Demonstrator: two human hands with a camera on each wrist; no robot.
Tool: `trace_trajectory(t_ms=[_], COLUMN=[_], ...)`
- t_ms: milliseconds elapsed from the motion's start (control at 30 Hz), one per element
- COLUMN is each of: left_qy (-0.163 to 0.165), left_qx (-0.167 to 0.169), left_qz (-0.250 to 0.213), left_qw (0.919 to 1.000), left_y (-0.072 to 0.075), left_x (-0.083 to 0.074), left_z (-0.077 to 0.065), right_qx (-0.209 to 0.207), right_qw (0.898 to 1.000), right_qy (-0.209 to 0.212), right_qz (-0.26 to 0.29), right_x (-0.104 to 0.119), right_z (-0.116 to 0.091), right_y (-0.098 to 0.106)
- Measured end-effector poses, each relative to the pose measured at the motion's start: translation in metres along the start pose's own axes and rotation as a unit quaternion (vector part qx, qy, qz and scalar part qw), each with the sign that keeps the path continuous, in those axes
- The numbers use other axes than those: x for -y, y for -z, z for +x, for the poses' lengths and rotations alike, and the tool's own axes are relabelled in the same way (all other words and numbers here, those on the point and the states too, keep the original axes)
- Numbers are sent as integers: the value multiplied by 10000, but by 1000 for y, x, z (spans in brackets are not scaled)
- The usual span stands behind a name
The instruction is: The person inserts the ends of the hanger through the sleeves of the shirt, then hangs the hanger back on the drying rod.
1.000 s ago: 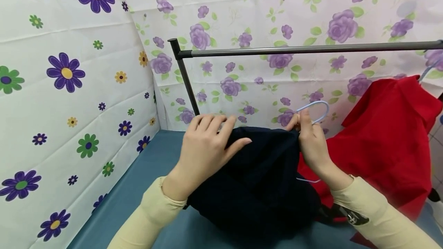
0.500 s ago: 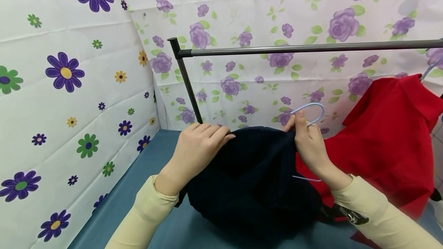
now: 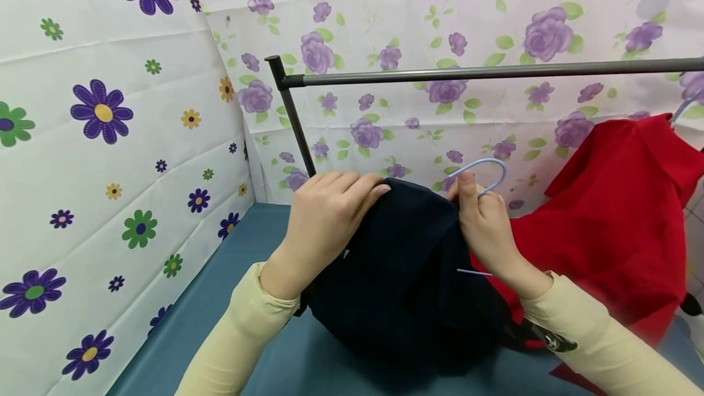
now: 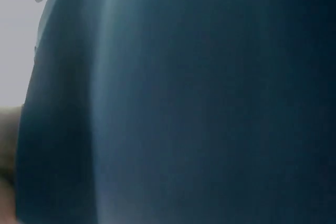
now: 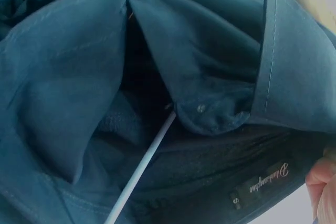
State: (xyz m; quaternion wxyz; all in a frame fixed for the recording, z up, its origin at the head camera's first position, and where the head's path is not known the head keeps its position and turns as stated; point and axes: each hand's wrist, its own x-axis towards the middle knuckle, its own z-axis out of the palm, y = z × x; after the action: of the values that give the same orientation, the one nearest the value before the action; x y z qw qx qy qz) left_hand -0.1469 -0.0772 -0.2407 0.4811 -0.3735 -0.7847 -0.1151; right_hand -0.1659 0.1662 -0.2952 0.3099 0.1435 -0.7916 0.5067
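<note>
A dark navy collared shirt [image 3: 404, 261] hangs bunched between my hands over the table. My left hand [image 3: 327, 225] grips its cloth at the upper left, fingers curled over the top edge. My right hand [image 3: 486, 225] pinches a light blue clothes hanger [image 3: 503, 170] just below its hook, at the shirt's neck edge. Lower down, a short length of the hanger pokes out from the cloth. In the right wrist view the hanger's rod [image 5: 139, 174] runs into the shirt's neck opening, near a sewn label [image 5: 260, 186]. Navy cloth [image 4: 178, 103] fills most of the left wrist view.
A dark metal clothes rail [image 3: 467, 73] crosses behind the hands, with an upright post [image 3: 297, 127] at its left end. On the right hangs a red shirt [image 3: 616, 212] on another hanger. Flowered sheets back the blue-covered table [image 3: 203, 316].
My left hand, its thumb earlier spread away from the fingers, has closed on the navy cloth and raised it slightly. The right hand and hanger have shifted a little left.
</note>
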Motion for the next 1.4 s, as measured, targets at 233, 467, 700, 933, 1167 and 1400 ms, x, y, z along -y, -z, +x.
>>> trace_trajectory(t_ms=[233,467,700,933,1167,1400], left_qy=[-452,-376,-523,-625,-545,-389], left_qx=[316,515,688,731,888,883], left_qz=[179,-161,-81,202,-224,-458], left_qw=[9983,9978,9962,9952,9943,9943], left_y=[-16,-25,-28,-34,-40,-48], left_x=[-10,-15,-16,-15,-11,-1], left_z=[-4,-12,-17,-24,-28,-35], right_qx=[-106,-23,76,150,469,1458], right_qw=[9997,9997,9994,9997,9980,9870], right_qy=[143,222,267,73,428,558], right_qz=[183,89,228,188,9,-378], right_x=[9,15,15,13,10,8], right_z=[2,2,1,0,0,2], right_y=[-4,-12,-15,-17,-17,-2])
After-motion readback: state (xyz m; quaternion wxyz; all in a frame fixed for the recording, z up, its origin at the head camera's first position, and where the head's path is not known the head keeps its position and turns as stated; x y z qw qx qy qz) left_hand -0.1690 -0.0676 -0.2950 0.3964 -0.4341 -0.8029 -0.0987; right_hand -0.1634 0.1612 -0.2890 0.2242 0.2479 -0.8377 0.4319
